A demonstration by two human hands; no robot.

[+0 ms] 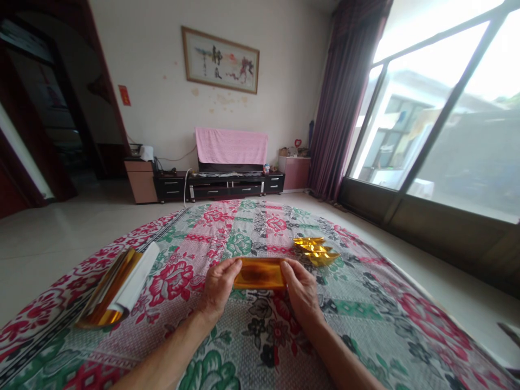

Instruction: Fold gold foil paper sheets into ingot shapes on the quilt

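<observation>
A rectangular sheet of shiny gold foil paper (260,273) is stretched level between my two hands, above the flowered cloth. My left hand (221,281) pinches its left edge, thumb on top. At the right edge my right hand (301,286) grips it the same way. Just beyond my right hand lie several folded gold foil pieces (316,251) with pointed ends, heaped together. Off to the left rests a loosely curled stack of gold and white sheets (114,290).
A flowered cloth (219,336) covers the broad surface under my hands. Past it stand a low black TV cabinet (227,187) and a pink cloth (231,145) draped over a screen. Purple curtains (341,97) and large windows are on the right; a dark doorway is on the left.
</observation>
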